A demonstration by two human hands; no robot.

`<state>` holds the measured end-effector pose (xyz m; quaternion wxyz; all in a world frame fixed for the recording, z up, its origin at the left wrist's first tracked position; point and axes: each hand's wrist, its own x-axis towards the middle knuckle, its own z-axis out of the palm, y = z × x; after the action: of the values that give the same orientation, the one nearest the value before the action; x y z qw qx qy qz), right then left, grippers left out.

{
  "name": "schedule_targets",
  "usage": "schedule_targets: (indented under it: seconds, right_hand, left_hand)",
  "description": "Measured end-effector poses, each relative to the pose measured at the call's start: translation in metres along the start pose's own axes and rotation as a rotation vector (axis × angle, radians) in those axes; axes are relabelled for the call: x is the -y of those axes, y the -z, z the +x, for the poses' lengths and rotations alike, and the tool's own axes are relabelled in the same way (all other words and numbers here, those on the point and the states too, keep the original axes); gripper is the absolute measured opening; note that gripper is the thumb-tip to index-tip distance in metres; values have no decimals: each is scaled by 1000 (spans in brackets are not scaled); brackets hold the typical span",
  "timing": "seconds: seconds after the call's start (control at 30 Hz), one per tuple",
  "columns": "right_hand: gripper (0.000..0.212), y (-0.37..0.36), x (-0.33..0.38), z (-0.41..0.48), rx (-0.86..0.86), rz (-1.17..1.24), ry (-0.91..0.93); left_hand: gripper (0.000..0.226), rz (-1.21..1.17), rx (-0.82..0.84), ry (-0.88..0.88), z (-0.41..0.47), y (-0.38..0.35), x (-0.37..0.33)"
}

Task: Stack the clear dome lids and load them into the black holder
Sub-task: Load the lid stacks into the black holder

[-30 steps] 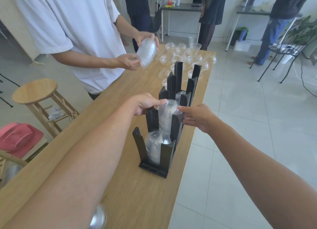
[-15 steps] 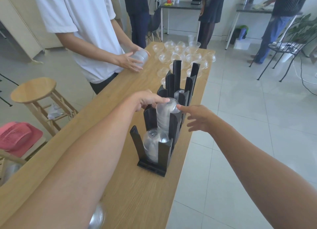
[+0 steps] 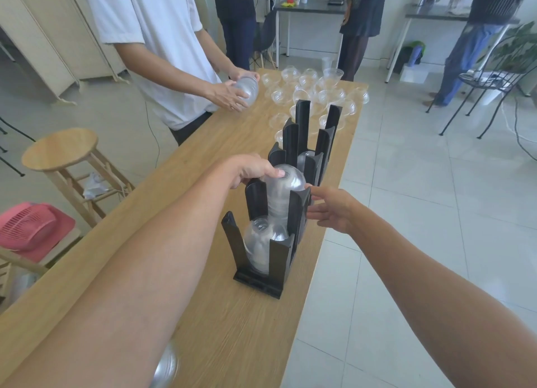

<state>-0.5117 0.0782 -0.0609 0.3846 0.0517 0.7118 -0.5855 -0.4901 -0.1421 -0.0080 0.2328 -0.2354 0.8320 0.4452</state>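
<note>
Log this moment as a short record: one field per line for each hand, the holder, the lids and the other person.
left hand: fingers on top of the lid stack standing in the second slot
right hand: open, fingertips at the holder's right wall
black holder: upright on the wooden table, near its right edge
nearest slot: holds another stack
loose lids: scattered at the table's far end
other person: white shirt, holds a stack of lids in both hands

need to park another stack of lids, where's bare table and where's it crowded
Bare wood lies between the black holder and the table's near end, and along the left edge between the holder and the person in white. The far end is crowded with loose dome lids.
</note>
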Motion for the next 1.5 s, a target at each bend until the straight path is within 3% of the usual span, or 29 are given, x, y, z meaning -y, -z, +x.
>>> schedule_targets:
  seconds: [0.17,0.37,0.6,0.77,0.93,1.17,1.37,1.5]
  right_hand:
    - [51,-6,4,-3,-51,-106,38]
    - [53,-16,7,-2,-180,-278,125]
    - [29,-16,12,-2,-268,-346,254]
    - [28,-14,11,-5,-280,-364,272]
    - [39,-10,15,-10,-296,-374,314]
    - [58,-10,23,-25,-361,-421,378]
    - [41,-14,33,-52,-478,-470,516]
    - [27,-27,47,-79,-418,-504,647]
  left_hand:
    - [63,-34,-7,-5,0,4,4]
    - [83,-73,-3,-2,1,-3,14]
    - [69,-142,-7,9,-3,-2,19]
    - [71,-132,-33,20,-10,-4,13]
    - [88,-129,-30,35,-19,-2,13]
    - [70,-169,-169,-31,-33,2,17]
    - [75,-217,-231,-46,-59,12,21]
    - [68,-229,-264,-23,-77,22,33]
